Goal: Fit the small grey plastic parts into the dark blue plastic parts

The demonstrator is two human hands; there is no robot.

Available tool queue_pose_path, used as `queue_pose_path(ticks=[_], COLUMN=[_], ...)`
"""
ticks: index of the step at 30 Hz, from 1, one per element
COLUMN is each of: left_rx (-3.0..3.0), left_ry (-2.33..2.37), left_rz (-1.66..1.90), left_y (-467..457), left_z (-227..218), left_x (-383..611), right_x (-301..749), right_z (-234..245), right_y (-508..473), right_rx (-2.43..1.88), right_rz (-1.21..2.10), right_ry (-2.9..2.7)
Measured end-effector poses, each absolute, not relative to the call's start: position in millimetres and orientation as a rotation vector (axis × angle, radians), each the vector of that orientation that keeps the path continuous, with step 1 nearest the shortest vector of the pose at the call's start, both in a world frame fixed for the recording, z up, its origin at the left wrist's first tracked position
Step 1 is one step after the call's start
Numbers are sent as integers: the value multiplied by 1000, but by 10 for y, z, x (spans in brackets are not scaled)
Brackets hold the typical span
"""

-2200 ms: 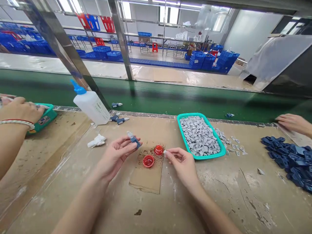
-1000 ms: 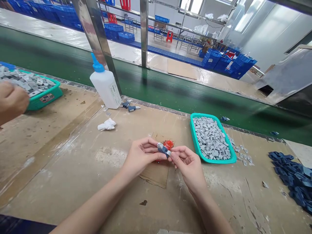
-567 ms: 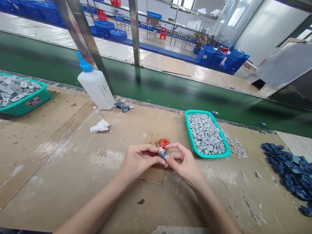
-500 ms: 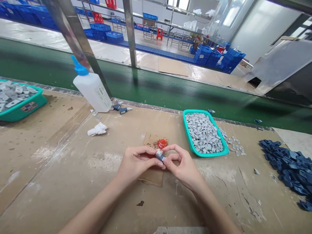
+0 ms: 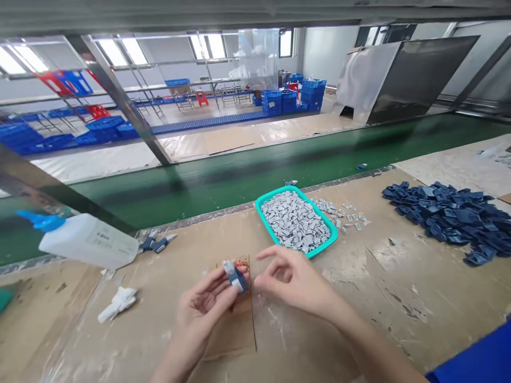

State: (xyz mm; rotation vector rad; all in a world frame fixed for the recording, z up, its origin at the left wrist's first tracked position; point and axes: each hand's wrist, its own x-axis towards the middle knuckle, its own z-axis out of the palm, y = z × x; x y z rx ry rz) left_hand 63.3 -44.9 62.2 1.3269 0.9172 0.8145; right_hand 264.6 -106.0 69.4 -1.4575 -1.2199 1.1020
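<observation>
My left hand pinches a small blue plastic clip with a grey piece on top, held above a brown cardboard pad. Just to the right, my right hand hovers with its fingers spread and holds nothing. A bit of a red cap shows behind the clip. Beyond my right hand stands a teal tray filled with small grey parts.
A white glue bottle with a blue nozzle stands at the left, two finished blue clips beside it. A crumpled white wipe lies front left. Blue clips are heaped at the right. Loose grey parts lie by the tray. A green conveyor belt runs behind.
My right hand has let go of the clip and opened; the left hand alone keeps it. The view has swung to the right, bringing the blue heap closer to centre.
</observation>
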Motion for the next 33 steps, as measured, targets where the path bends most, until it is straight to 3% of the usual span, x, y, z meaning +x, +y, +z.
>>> queue_pose_path(ticks=[4,7,12,20,26,33], left_rx=[1646,2009,2523,2745,2768,2585], left_ry=[1033,1129,1349,1205,862,837], left_rz=[860,869,571,309,152,140], left_y=[212,916,1771,2038,2047,2124], left_z=[642,635,511,465,555,438], left_x=[631,717,1024,1562,2347,2804], right_x=[3069,3193,3089,3041,3021,2906], right_z=[528,370,304,295,314,346], right_y=[-975,-905,-831,-785,-769,-798], right_rx=[-1894,-2035,-2156,-2093,-1795,-1558], right_rz=[328,107,-29,-109,-59,1], right_ry=[-1146,-1200,-1212,-1231,-1280,-1296])
